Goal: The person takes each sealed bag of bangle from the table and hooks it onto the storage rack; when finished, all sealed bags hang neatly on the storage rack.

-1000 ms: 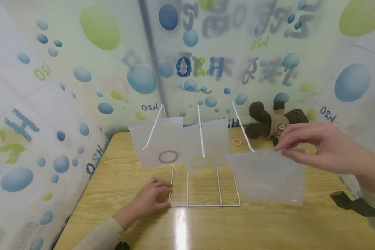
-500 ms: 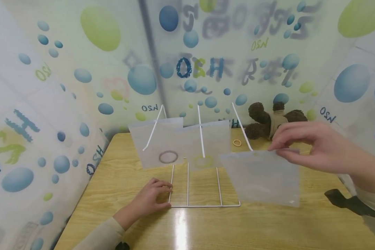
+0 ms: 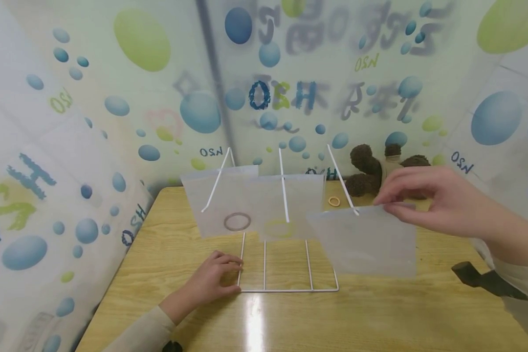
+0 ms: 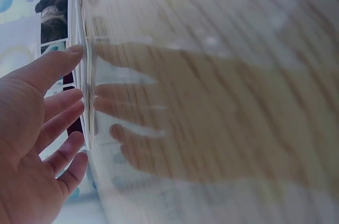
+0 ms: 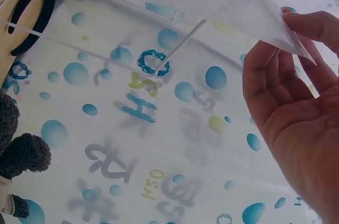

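My right hand (image 3: 431, 203) pinches the top edge of a translucent plastic bag (image 3: 369, 242) between thumb and fingers, near its right corner. The bag's upper edge overlaps the tip of the rightmost arm of a white wire rack (image 3: 290, 290); whether the tip passes through it I cannot tell. Two similar bags hang on the other arms: the left bag (image 3: 220, 200) shows a grey ring, the middle bag (image 3: 299, 195) a yellow one. At the rack's front left corner my left hand (image 3: 213, 276) touches the base wire with loosely extended fingers, also seen in the left wrist view.
A small orange-tan ring (image 3: 334, 201) lies on the wooden table (image 3: 193, 322) behind the rack. To its right is a dark brown plush toy (image 3: 365, 171), partly hidden by my right hand. Printed curtains (image 3: 158, 98) surround the table.
My right hand has carried the bag leftward, then slightly up, so its top edge now overlaps the right arm's tip. My left hand stays at the rack's base.
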`<state>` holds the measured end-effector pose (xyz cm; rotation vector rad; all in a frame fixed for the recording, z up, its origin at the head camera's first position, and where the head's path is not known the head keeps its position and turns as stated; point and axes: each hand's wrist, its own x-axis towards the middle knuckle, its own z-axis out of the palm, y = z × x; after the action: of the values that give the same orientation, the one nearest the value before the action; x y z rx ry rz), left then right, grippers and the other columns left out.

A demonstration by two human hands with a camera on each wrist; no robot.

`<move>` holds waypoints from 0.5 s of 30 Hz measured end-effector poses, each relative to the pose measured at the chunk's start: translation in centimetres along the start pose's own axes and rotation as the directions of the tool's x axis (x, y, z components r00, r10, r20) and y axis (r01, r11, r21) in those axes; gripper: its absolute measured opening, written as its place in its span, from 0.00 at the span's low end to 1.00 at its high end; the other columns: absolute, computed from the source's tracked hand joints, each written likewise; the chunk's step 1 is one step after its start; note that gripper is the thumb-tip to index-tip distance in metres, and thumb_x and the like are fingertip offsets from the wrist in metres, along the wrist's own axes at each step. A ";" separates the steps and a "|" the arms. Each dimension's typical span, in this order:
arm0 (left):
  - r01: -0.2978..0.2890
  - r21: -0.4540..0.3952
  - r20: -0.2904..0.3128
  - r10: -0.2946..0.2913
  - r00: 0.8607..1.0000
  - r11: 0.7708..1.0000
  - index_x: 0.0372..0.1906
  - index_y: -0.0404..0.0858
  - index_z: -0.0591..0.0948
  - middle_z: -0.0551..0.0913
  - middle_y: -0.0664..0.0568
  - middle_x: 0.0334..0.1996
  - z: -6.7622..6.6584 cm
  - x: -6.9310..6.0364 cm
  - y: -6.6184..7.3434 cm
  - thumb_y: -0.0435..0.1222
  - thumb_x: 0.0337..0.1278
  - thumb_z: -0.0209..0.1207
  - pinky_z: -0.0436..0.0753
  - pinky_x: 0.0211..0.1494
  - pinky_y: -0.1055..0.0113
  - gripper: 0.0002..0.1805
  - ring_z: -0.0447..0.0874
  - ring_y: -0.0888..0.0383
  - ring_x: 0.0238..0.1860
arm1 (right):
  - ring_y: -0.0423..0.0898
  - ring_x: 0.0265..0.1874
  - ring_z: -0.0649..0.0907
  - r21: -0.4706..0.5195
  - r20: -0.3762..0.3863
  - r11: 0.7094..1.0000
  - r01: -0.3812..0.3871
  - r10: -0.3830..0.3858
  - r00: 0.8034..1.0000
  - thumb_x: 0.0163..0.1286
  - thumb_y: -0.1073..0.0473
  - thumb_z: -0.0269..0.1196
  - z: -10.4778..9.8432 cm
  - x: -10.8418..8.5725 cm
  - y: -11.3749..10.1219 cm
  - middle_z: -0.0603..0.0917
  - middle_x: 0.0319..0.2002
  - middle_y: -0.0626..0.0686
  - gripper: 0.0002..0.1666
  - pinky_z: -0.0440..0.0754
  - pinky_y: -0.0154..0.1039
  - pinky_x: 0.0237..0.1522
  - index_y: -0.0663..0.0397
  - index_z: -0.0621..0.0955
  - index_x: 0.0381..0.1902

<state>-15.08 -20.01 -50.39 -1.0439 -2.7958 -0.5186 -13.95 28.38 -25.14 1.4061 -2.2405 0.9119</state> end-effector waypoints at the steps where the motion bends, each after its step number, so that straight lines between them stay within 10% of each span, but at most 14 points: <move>1: 0.000 0.001 -0.001 0.000 1.000 1.000 0.51 0.45 0.89 0.86 0.58 0.58 0.0 0.0 0.0 0.48 0.44 0.78 0.79 0.59 0.56 0.26 0.76 0.57 0.54 | 0.31 0.32 0.78 -0.001 0.000 1.000 0.006 -0.006 1.000 0.44 0.85 0.70 0.0 0.1 0.1 0.88 0.38 0.45 0.32 0.75 0.27 0.29 0.49 0.89 0.43; 15: 0.018 -0.012 0.022 -0.018 1.000 1.000 0.53 0.45 0.88 0.85 0.58 0.59 0.0 0.0 0.1 0.48 0.46 0.77 0.79 0.59 0.55 0.26 0.76 0.57 0.55 | 0.30 0.28 0.75 -0.050 0.001 0.997 -0.058 0.058 0.998 0.50 0.81 0.72 0.4 0.5 1.7 0.87 0.36 0.42 0.28 0.74 0.26 0.26 0.45 0.89 0.42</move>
<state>-15.05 -19.93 -50.35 -1.0337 -2.8268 -0.5301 -15.64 28.29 -25.76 1.3275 -2.3008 0.8667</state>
